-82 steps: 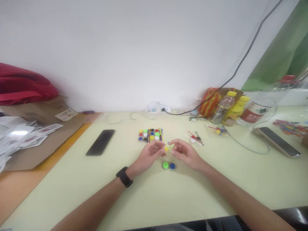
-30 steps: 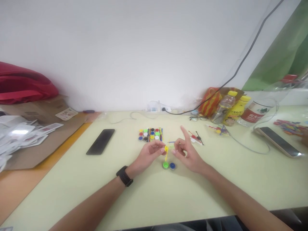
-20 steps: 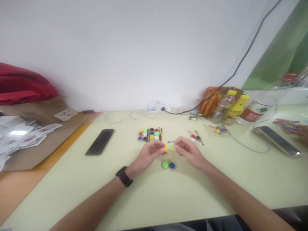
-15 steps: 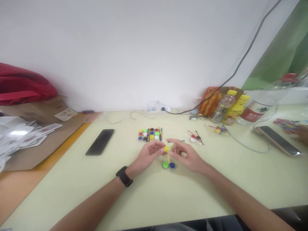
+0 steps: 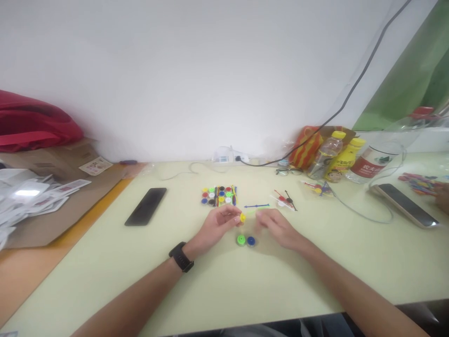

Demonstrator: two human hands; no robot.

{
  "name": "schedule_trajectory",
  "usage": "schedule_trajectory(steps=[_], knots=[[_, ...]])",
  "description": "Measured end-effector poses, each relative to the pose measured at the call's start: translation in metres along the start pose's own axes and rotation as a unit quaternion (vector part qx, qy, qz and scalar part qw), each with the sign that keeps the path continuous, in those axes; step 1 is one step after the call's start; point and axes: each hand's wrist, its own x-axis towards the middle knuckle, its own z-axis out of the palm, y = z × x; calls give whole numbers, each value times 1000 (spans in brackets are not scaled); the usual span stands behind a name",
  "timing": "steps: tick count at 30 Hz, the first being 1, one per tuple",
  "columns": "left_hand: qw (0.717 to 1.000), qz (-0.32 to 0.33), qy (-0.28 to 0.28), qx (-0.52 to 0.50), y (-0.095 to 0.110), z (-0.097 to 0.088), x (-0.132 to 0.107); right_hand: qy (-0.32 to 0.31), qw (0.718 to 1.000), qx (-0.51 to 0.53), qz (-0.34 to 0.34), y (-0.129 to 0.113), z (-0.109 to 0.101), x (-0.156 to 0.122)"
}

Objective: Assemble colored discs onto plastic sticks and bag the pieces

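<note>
My left hand point(image 5: 222, 224), with a black watch on the wrist, pinches a small yellow round plastic piece point(image 5: 242, 218) above the table. To its right is my right hand point(image 5: 278, 228), its fingers curled and smeared by motion; whether they hold anything is unclear. Below and between the hands a green round piece point(image 5: 241, 239) and a blue round piece point(image 5: 251, 241) stand side by side on the table. Beyond my right hand lies a thin blue arrow-shaped stick point(image 5: 257, 206), with a pale green stick point(image 5: 258, 210) partly hidden by the fingers.
Behind my left hand, coloured round pieces point(image 5: 211, 195) lie in rows beside sticks. More sticks point(image 5: 286, 200) sit farther right. A black phone point(image 5: 145, 207) lies left; bottles point(image 5: 326, 154), glasses point(image 5: 288, 172) and another phone point(image 5: 407, 206) are right. Another person's hand point(image 5: 442, 194) shows at the right edge.
The yellow stick that stood upright between my hands no longer shows there. My right hand has drawn away to the right, uncovering the blue stick. My left hand stays on the yellow piece.
</note>
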Motion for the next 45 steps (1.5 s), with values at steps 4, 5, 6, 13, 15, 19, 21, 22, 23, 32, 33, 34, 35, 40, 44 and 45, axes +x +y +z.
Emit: schedule_trajectory(steps=[4, 5, 6, 13, 15, 19, 21, 22, 23, 32, 33, 34, 35, 40, 44, 45], knots=[[1000, 2, -2, -9, -1, -1, 0, 3, 1000, 25, 7, 1, -8, 4], [1000, 3, -2, -9, -1, 0, 0, 12, 1000, 27, 1, -1, -8, 5], [1000, 3, -3, -9, -1, 0, 0, 18, 999, 30, -4, -3, -8, 5], [1000, 2, -14, 12, 1, 2, -1, -3, 999, 52, -15, -13, 4, 2], [1000, 0, -22, 15, 1, 3, -1, -13, 998, 55, -13, -12, 6, 2], [999, 2, -33, 19, 1, 4, -1, -21, 999, 45, -14, -8, 7, 3], [999, 4, -33, 21, 1, 4, -1, -19, 999, 40, -17, -7, 7, 2], [999, 4, -32, 21, 1, 4, -1, -15, 999, 38, -19, -7, 7, 2], [999, 4, -30, 19, 1, 3, -1, -8, 999, 34, -23, -6, 7, 2], [1000, 4, -23, 2, -1, 1, -1, 40, 997, -42, -60, 1, 5, -3], [1000, 1, -25, 0, -1, 1, -1, 17, 998, -37, -51, 2, 3, -3], [1000, -2, -26, -1, -1, 1, -1, -8, 999, -28, -45, 2, 1, -2], [1000, -5, -26, -3, -1, 1, -1, -30, 999, -18, -41, 3, -1, 0], [1000, 1, -21, 4, -1, 1, -1, -7, 999, -7, -41, -1, -3, 3], [1000, 2, -21, 9, -1, 1, -1, 3, 999, 20, -26, -8, 2, 2], [1000, 1, -21, 9, -1, 1, -1, 2, 999, 27, -25, -9, 3, 1]])
